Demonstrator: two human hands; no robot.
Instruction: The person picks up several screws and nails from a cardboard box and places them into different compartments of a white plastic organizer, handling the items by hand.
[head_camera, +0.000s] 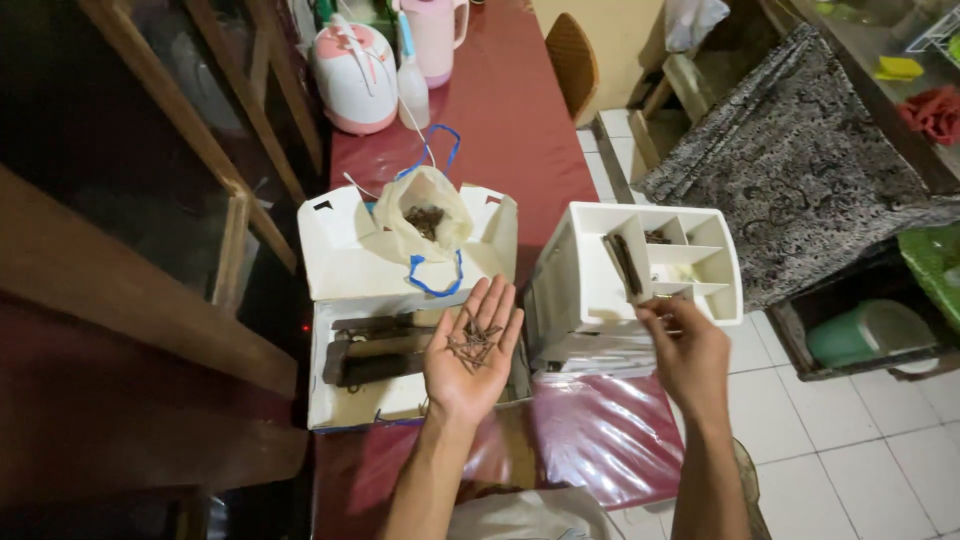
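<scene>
Left hand (472, 350) flat, palm up, fingers spread wide, cradling loose nails (474, 343). Right hand (686, 352) at 3 o'clock of it, fingertips pinched at organizer (655, 262) rim; what they hold, cannot tell. Bag (424, 222) of nails at 12 o'clock. Risk: palm tilts, nails slide off onto table (520, 120).

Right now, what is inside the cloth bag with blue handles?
The cloth bag stands open on the white box; a dark clump of small nails shows in its mouth. Anything deeper is hidden by the cloth.

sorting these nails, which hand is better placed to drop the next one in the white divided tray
Right. The right hand sits at the white divided tray, fingers pinched; the left hand lies flat, cradling the nails.
</scene>
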